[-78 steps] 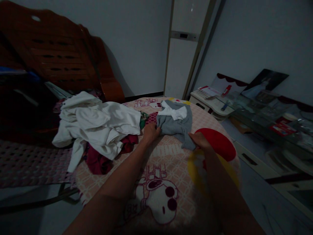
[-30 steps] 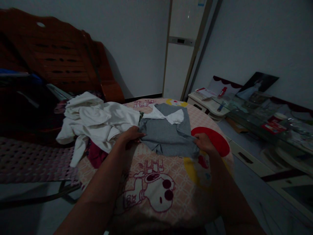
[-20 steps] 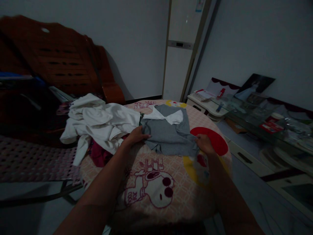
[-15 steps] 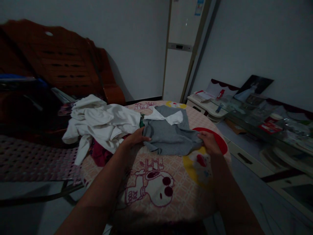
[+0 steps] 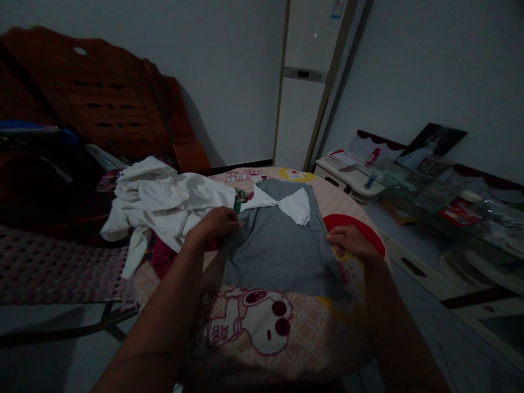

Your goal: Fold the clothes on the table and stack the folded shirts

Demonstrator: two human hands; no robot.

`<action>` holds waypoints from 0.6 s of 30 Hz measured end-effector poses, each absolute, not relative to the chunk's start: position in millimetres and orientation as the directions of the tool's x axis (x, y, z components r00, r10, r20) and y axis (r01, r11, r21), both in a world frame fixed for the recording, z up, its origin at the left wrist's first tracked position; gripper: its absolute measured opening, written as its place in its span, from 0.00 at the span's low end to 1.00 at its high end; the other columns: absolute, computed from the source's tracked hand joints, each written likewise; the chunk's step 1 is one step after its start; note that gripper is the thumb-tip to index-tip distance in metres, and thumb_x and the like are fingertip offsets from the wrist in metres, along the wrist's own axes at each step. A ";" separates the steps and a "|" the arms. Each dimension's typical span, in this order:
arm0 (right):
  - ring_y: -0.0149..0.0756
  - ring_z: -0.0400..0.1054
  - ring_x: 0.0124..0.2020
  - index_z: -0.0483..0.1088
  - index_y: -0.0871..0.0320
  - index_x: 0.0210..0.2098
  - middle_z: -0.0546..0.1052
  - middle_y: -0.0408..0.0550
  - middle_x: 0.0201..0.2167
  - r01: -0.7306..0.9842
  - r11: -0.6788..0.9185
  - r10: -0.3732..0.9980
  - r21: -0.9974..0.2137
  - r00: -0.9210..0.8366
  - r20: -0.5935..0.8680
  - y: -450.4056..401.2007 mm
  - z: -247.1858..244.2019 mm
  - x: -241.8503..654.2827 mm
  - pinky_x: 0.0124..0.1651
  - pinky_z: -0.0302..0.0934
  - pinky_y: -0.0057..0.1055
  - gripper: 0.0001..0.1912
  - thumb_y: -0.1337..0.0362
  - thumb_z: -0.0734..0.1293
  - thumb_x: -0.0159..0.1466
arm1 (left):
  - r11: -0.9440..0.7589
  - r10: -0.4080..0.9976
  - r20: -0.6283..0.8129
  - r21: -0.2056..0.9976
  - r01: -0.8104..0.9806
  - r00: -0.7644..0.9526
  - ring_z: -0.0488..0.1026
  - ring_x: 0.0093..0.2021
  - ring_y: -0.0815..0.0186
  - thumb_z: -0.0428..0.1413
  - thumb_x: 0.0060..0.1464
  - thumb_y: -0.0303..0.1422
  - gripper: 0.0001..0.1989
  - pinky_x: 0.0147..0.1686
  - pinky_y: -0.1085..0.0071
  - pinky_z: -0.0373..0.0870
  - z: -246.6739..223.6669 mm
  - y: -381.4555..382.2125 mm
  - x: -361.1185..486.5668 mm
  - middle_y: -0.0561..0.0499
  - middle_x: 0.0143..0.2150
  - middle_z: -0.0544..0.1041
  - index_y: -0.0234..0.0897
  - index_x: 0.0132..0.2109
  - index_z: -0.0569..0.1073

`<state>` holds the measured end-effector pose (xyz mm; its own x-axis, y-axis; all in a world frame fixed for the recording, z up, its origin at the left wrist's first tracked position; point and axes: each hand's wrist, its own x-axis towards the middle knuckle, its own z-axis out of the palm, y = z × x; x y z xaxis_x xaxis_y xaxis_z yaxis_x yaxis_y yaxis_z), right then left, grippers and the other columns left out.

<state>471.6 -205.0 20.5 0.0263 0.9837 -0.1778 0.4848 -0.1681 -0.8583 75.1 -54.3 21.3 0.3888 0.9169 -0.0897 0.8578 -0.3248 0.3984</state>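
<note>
A grey knitted top [image 5: 282, 245] with a white collar [image 5: 295, 206] lies spread on the round table, its ribbed hem toward me. My left hand [image 5: 219, 222] is closed at the left edge of the top, fingers pinched on the cloth. On the opposite side, my right hand [image 5: 350, 241] pinches the right edge between thumb and fingers. Left of the top, a heap of white clothes [image 5: 164, 194] covers part of the table, with a dark red cloth [image 5: 161, 256] under it. A green patterned cloth [image 5: 240, 200] shows beside the collar.
The tablecloth [image 5: 262, 327] is pink with cartoon prints. A wooden bench [image 5: 106, 98] and a woven seat [image 5: 61, 267] stand at the left. To the right is a glass-topped cabinet [image 5: 421, 191] with many items. A tall white air conditioner [image 5: 301, 120] stands behind.
The grey top, bunched up before, now lies flatter, its lower part drawn out toward me. My left hand has moved slightly left and up; my right hand has shifted a little along the edge.
</note>
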 end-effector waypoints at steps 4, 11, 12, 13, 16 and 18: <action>0.34 0.72 0.27 0.76 0.59 0.35 0.78 0.46 0.26 0.617 -0.043 0.996 -0.785 0.086 0.013 -158.3 15.0 441.5 0.31 0.64 0.29 0.11 0.58 0.66 0.61 | -0.440 0.898 0.111 0.286 0.852 0.426 0.78 0.50 0.57 0.56 0.56 0.32 0.19 0.52 0.68 0.71 15.9 -27.7 121.2 0.43 0.50 0.81 0.35 0.54 0.78; 0.46 0.68 0.55 0.72 0.63 0.54 0.76 0.60 0.54 0.977 0.169 0.978 -0.132 -0.149 0.148 -104.7 -14.1 395.7 0.59 0.59 0.40 0.20 0.72 0.64 0.63 | -0.459 0.884 0.139 0.062 0.886 0.447 0.58 0.71 0.51 0.53 0.55 0.21 0.32 0.67 0.56 0.59 -22.6 2.8 171.2 0.35 0.67 0.67 0.31 0.67 0.64; 0.47 0.66 0.56 0.73 0.63 0.53 0.75 0.61 0.53 0.984 0.170 0.979 -0.053 -0.163 0.123 -100.2 -17.6 390.7 0.59 0.58 0.42 0.18 0.73 0.63 0.63 | -0.447 0.889 0.140 0.069 0.892 0.435 0.58 0.71 0.52 0.51 0.55 0.21 0.32 0.66 0.57 0.60 -25.2 6.9 173.4 0.35 0.67 0.67 0.32 0.68 0.63; 0.49 0.65 0.56 0.73 0.64 0.51 0.76 0.62 0.52 0.986 0.164 0.981 0.010 -0.164 0.107 -95.7 -20.5 386.3 0.59 0.58 0.43 0.17 0.73 0.62 0.64 | -0.437 0.895 0.137 0.087 0.895 0.424 0.59 0.70 0.53 0.51 0.56 0.21 0.31 0.65 0.59 0.62 -26.8 11.4 175.0 0.36 0.66 0.68 0.33 0.68 0.63; 0.50 0.67 0.53 0.74 0.65 0.47 0.76 0.65 0.48 0.991 0.093 0.988 0.093 -0.103 0.113 -79.8 -24.9 378.8 0.56 0.58 0.43 0.16 0.72 0.57 0.68 | -0.368 0.929 0.112 0.168 0.915 0.353 0.70 0.62 0.53 0.50 0.58 0.23 0.27 0.58 0.61 0.69 -27.8 27.7 177.4 0.35 0.61 0.73 0.34 0.64 0.67; 0.48 0.69 0.49 0.75 0.65 0.45 0.77 0.64 0.47 0.997 0.044 0.993 0.063 -0.051 0.110 -67.1 -25.3 379.9 0.53 0.59 0.41 0.18 0.73 0.54 0.69 | -0.292 0.956 0.106 0.233 0.928 0.274 0.74 0.57 0.50 0.50 0.59 0.25 0.22 0.54 0.60 0.71 -27.7 41.9 176.1 0.33 0.56 0.76 0.32 0.60 0.72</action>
<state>379.9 -67.1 -25.3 -0.0510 0.9927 0.1095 0.9970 0.0442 0.0634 176.1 41.9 -27.7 0.2739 0.9559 0.1056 0.9278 -0.2915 0.2327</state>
